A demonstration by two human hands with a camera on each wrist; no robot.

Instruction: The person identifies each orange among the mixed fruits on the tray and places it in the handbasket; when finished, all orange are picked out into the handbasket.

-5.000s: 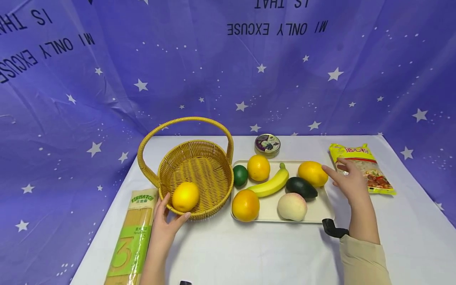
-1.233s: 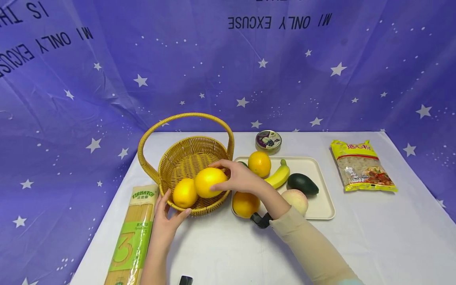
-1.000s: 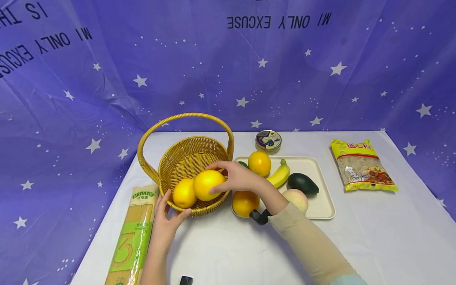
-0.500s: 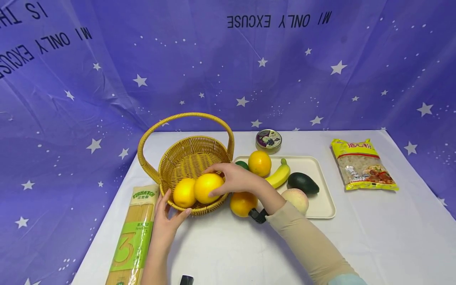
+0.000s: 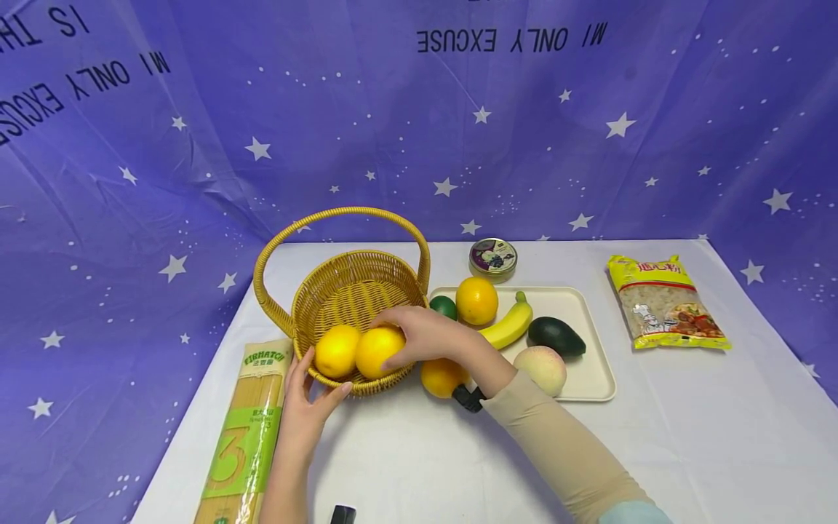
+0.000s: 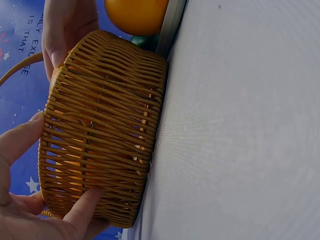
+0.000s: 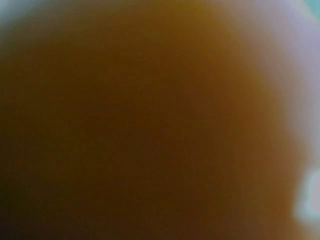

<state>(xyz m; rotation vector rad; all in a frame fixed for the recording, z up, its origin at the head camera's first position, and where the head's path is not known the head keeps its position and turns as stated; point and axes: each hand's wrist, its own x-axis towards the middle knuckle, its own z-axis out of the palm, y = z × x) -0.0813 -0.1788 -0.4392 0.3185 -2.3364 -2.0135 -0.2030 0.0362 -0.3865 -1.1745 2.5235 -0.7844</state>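
My right hand holds an oval yellow-orange fruit low inside the front of the wicker basket, thumb in front and fingers behind. Touching its left side is another yellow-orange fruit in the basket. My left hand grips the basket's front left rim. In the left wrist view, its thumb is at the rim and its other fingers lie against the woven wall. An orange under my right wrist sits at the tray's left edge, partly covered. The right wrist view is filled by a blurred orange-brown surface.
The cream tray bears a second orange, a banana, an avocado, a peach and a green fruit. Around stand a round tin, a yellow food bag and a spaghetti pack.
My right hand has carried the oval fruit from the tray's right side leftward and down into the basket. The front orange has shifted slightly left. My left hand has stayed at the rim.
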